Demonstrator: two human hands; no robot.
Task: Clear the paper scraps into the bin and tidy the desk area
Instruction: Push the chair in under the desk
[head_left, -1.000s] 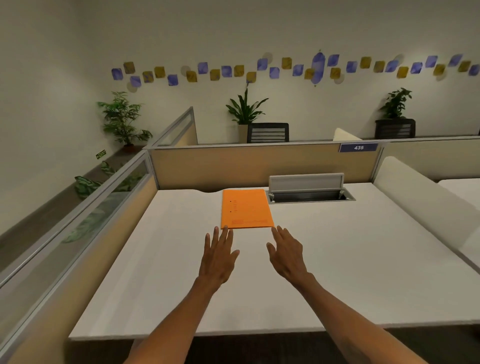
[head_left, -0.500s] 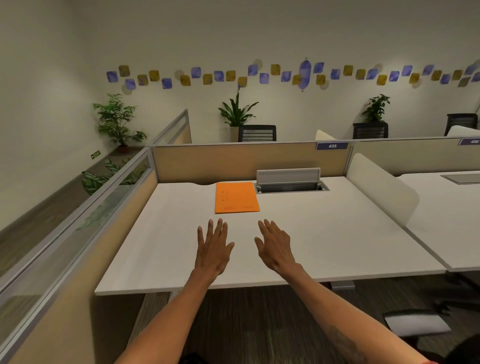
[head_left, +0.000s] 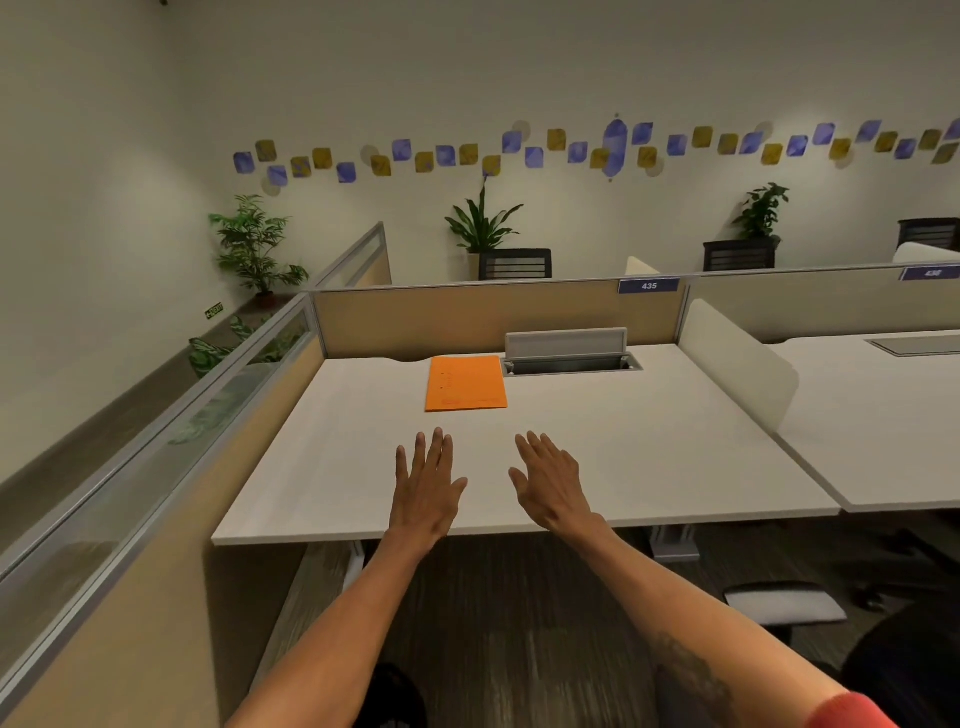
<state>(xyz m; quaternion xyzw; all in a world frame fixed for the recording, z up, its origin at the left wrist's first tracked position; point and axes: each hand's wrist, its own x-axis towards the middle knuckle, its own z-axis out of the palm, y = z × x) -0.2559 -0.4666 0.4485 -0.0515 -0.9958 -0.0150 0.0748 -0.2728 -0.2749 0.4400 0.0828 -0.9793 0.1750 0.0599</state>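
Compared with a second ago, the view has pulled back from the desk: its whole near edge now shows, with dark floor under it, and a second desk has come into sight on the right. Both hands, which earlier reached almost to the orange folder, now hang over the strip along the near edge, well short of it. The left hand is flat and spread, palm down, holding nothing; the right hand is likewise open and empty, fingers slightly fanned. Whether either palm touches the desk I cannot tell. The folder itself has not shifted; it lies flat near the far edge, just left of the open cable tray whose grey lid stands up.

A blue tag on the far partition reads "435"; another blue tag further right is too blurred to read. A small green sign on the left wall is illegible. Print on the folder is too faint to read.

The desk is plain white, fenced by tan partitions with a glass strip on the left and a white divider on the right. Beyond stand potted plants, dark chairs and a wall band of blue and yellow squares. No paper scraps or bin are in sight.
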